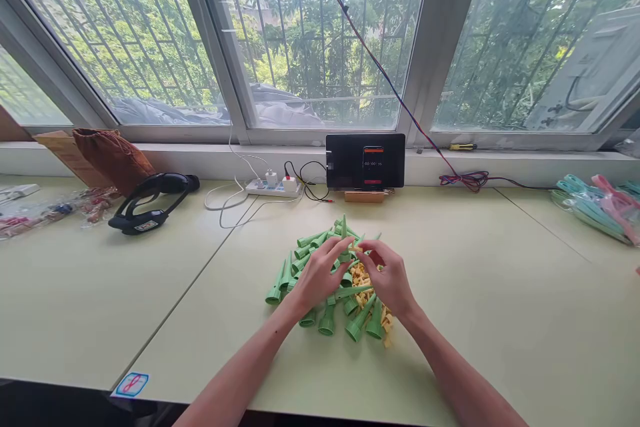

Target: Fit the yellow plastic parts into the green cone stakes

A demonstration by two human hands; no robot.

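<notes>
My left hand [323, 275] is closed around a green plastic cone-shaped spike [344, 230], which points upward with its tip above my fingers. Close beside it, my right hand [391, 278] pinches a small yellow plastic piece [355, 249] against the spike's side; whether it is inserted I cannot tell. Under and around both hands lies a pile of similar green spikes [327, 321] with wide, ring-like ends. A heap of small yellow pieces [361, 276] sits among them, partly covered by my right hand.
A tablet [365, 161] showing a timer stands at the back, near a power strip [274, 188] with cables. To the left are a black headset [150, 203] and a brown pouch [114, 159]. Bagged turquoise and pink items [597, 203] lie far right, near a coiled cable [465, 179].
</notes>
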